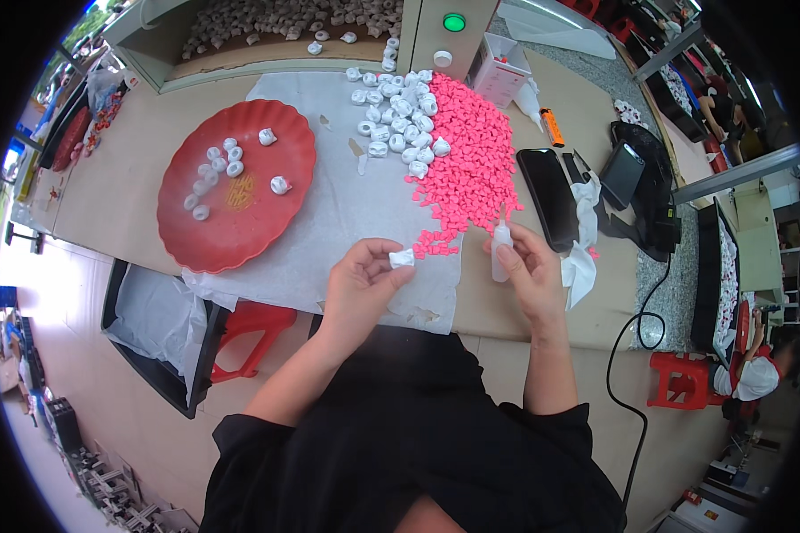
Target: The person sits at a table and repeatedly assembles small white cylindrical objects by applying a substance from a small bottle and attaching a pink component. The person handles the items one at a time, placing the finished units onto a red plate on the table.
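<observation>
Between the thumb and fingers of my left hand [362, 282] is a small white plastic piece [402, 258], held over the near part of the white paper sheet [347, 213]. My right hand [533, 271] grips a small translucent squeeze bottle [501, 253], its narrow tip pointing up and away from me. Just beyond both hands spreads a heap of tiny pink pieces [471, 151], a few of them trailing toward my left fingers. Against its left side lies a pile of round white pieces [400, 115].
A red scalloped plate [276, 222] with several white pieces stands on the left. To the right lie a black phone [547, 197], an orange cylinder [552, 127], crumpled tissue [580, 274] and a black bag [653, 186]. More white pieces fill a shelf [284, 27] at the back.
</observation>
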`<state>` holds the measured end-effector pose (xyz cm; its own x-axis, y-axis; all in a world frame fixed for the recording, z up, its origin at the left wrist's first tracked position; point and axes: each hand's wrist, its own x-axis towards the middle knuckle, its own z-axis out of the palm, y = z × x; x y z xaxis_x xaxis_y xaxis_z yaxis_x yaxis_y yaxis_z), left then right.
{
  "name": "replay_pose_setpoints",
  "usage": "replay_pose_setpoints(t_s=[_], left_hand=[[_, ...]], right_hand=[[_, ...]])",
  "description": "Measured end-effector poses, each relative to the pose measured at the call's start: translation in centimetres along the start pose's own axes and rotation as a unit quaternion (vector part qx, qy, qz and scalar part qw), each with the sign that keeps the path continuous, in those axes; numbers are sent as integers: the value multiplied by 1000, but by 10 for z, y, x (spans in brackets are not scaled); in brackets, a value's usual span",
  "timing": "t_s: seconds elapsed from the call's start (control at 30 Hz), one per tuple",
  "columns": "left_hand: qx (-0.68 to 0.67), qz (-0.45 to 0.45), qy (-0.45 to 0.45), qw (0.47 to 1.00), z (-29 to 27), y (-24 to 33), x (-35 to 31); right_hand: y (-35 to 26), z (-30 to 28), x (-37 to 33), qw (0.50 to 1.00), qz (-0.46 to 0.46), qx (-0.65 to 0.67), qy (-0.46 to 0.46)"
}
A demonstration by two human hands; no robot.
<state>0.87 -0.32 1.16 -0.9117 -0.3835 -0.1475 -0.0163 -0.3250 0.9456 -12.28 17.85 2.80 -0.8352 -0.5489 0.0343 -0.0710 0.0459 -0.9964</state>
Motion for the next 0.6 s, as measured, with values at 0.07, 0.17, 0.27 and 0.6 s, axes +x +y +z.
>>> replay_pose_setpoints(t_s=[0.07, 0.17, 0.27, 0.6], left_hand=[[-28, 10, 30, 999, -2, -4, 4], [-44, 32, 8, 998, -1, -4, 2], [-44, 20, 8, 999, -3, -4, 2], [-53, 21, -9, 998, -5, -5, 2]], right_hand=[[4, 4, 2, 998, -34, -33, -39], [5, 14, 8, 986, -116, -116, -35], [1, 21, 13, 964, -131, -230, -34], [-5, 30, 19, 922, -138, -359, -57]])
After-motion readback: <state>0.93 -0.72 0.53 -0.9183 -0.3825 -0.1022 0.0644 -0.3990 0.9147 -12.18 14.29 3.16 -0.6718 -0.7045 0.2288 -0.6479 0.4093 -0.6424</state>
